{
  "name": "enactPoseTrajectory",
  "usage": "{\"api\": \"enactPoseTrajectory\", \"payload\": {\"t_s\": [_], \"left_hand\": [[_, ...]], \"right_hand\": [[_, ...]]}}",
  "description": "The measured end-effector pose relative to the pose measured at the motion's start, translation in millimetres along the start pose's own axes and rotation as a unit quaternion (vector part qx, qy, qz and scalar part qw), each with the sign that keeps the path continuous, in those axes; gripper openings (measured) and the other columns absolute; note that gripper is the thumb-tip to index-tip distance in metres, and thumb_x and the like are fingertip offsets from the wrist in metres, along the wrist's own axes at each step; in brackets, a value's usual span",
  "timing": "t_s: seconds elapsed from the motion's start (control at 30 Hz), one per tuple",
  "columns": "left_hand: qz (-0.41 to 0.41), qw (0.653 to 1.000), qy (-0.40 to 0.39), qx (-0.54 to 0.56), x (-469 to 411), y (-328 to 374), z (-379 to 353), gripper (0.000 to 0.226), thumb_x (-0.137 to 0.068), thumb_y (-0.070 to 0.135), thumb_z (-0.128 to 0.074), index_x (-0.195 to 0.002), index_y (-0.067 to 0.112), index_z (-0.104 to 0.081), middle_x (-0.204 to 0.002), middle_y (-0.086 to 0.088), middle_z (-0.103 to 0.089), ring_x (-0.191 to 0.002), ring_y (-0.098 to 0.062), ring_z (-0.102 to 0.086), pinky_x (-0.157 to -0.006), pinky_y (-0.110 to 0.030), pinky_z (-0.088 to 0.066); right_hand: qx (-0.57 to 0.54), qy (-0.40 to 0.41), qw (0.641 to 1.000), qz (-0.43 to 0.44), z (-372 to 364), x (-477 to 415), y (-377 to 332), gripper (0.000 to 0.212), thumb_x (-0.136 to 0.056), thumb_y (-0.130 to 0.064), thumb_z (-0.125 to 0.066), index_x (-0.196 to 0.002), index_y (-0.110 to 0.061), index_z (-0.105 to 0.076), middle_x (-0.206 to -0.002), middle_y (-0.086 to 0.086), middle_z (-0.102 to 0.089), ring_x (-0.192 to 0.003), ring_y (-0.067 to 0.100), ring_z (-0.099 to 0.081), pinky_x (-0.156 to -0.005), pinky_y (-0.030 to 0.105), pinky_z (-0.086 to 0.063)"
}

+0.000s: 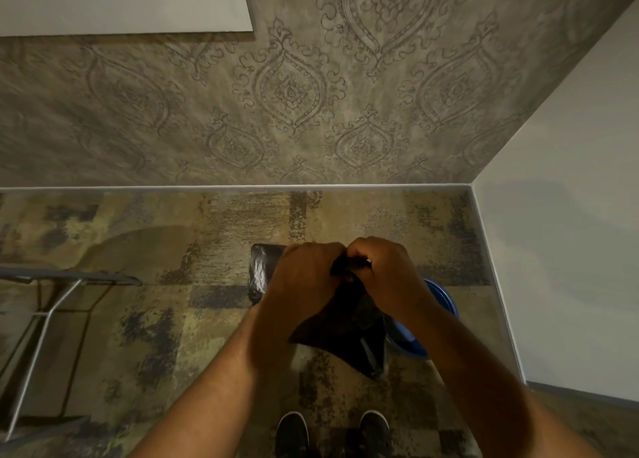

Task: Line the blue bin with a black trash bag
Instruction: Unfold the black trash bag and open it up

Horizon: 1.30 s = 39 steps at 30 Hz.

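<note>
Both forearms reached forward over a pair of dark shoes (333,435) on the patterned carpet (166,319). Left hand (304,284) and right hand (383,274) met knuckle to knuckle, fingers curled tight and pinching the top edge of the black trash bag (345,329), which hung crumpled below them. Blue bin (439,302) stood on the carpet just behind the right wrist, mostly hidden. Another shiny black bag (261,271) lay beyond the left hand. A metal-legged frame (45,305) stood far left.
</note>
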State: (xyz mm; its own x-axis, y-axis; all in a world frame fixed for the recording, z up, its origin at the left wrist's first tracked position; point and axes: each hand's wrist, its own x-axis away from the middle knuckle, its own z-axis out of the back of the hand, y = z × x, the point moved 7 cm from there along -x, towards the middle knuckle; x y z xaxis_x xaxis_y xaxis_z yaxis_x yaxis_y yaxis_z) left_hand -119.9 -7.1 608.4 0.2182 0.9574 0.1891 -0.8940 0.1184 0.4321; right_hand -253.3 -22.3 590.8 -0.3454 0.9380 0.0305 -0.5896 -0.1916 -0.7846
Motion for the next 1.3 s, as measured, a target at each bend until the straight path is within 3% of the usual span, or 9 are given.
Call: {"api": "enactPoseTrajectory", "payload": {"t_s": [0.17,0.27,0.4,0.6,0.8,1.03,1.1,1.2,1.3], "left_hand": [[0.027,0.999,-0.045,-0.010,-0.9,-6.5,-9.0,0.021,-0.100,0.016,-0.054,-0.108,0.017,-0.074,-0.105,-0.006,-0.075,-0.095,-0.027,-0.070,-0.083,-0.046,-0.059],[0.042,0.999,-0.027,0.008,-5.0,-9.6,-10.9,0.023,-0.099,0.014,-0.055,-0.108,0.017,-0.076,-0.104,-0.006,-0.076,-0.092,-0.026,-0.071,-0.085,-0.041,-0.058],[0.070,0.996,0.010,0.045,-9.0,-10.2,-9.1,0.022,-0.100,0.012,-0.058,-0.109,0.014,-0.077,-0.104,-0.009,-0.078,-0.091,-0.026,-0.071,-0.088,-0.042,-0.058],[0.108,0.987,0.077,0.094,3.7,-19.9,2.1,0.022,-0.097,0.012,-0.057,-0.099,0.020,-0.077,-0.089,-0.001,-0.077,-0.076,-0.019,-0.071,-0.072,-0.042,-0.063],[0.090,0.981,0.139,0.098,27.3,-41.7,9.4,0.025,-0.089,-0.001,-0.061,-0.100,0.014,-0.078,-0.089,-0.005,-0.077,-0.077,-0.025,-0.071,-0.063,-0.043,-0.061],[0.116,0.979,0.152,0.063,55.5,-60.3,6.0,0.031,-0.082,-0.005,-0.069,-0.105,0.014,-0.079,-0.100,-0.003,-0.075,-0.093,-0.025,-0.072,-0.072,-0.038,-0.059],[0.120,0.982,0.144,0.002,61.7,-56.1,3.0,0.036,-0.086,0.020,-0.079,-0.122,0.020,-0.072,-0.116,-0.002,-0.069,-0.108,-0.029,-0.067,-0.078,-0.041,-0.057],[0.119,0.988,0.092,-0.031,58.3,-38.7,-6.7,0.098,-0.075,0.064,-0.082,-0.156,0.029,-0.040,-0.155,0.002,-0.050,-0.139,-0.024,-0.049,-0.111,-0.052,-0.045],[0.088,0.993,0.067,0.034,42.2,-17.4,-16.4,0.102,-0.073,0.066,-0.080,-0.158,0.030,-0.035,-0.153,0.004,-0.055,-0.138,-0.020,-0.051,-0.115,-0.049,-0.040]], "right_hand": [[0.010,0.008,0.999,-0.037,2.0,8.0,7.2,0.027,-0.093,-0.031,-0.070,-0.119,-0.031,-0.062,-0.100,-0.018,-0.063,-0.088,0.000,-0.061,-0.081,0.036,-0.060],[0.039,-0.003,0.993,-0.110,-6.8,22.9,8.3,0.068,-0.084,-0.049,-0.071,-0.142,-0.037,-0.038,-0.128,-0.005,-0.056,-0.108,0.013,-0.060,-0.087,0.036,-0.057],[0.101,0.021,0.972,-0.211,-20.6,51.4,5.4,0.083,-0.074,-0.067,-0.069,-0.141,-0.034,-0.032,-0.137,-0.001,-0.052,-0.121,0.024,-0.057,-0.093,0.047,-0.052],[0.103,0.003,0.958,-0.268,-29.3,81.5,16.3,0.016,-0.098,-0.037,-0.059,-0.095,-0.023,-0.051,-0.083,-0.010,-0.058,-0.079,0.018,-0.063,-0.080,0.048,-0.058],[0.090,0.028,0.942,-0.322,-1.1,77.1,46.8,0.018,-0.094,-0.014,-0.057,-0.103,-0.026,-0.068,-0.083,-0.008,-0.066,-0.072,0.010,-0.064,-0.066,0.037,-0.059],[0.086,0.129,0.955,-0.254,26.6,55.4,46.0,0.022,-0.096,-0.010,-0.057,-0.091,-0.031,-0.058,-0.076,-0.014,-0.059,-0.067,0.002,-0.057,-0.054,0.023,-0.041],[0.082,0.118,0.975,-0.166,24.5,40.9,29.3,0.017,-0.099,-0.014,-0.059,-0.092,-0.029,-0.060,-0.077,-0.014,-0.062,-0.070,0.002,-0.059,-0.059,0.024,-0.048],[0.149,0.060,0.986,-0.042,13.9,24.0,2.5,0.014,-0.096,-0.013,-0.063,-0.099,-0.027,-0.068,-0.084,-0.008,-0.069,-0.072,0.008,-0.063,-0.070,0.031,-0.056],[0.185,0.018,0.982,0.035,5.5,13.0,-18.6,0.017,-0.090,-0.016,-0.064,-0.102,-0.023,-0.073,-0.083,-0.001,-0.070,-0.068,0.016,-0.062,-0.069,0.038,-0.057]]}}
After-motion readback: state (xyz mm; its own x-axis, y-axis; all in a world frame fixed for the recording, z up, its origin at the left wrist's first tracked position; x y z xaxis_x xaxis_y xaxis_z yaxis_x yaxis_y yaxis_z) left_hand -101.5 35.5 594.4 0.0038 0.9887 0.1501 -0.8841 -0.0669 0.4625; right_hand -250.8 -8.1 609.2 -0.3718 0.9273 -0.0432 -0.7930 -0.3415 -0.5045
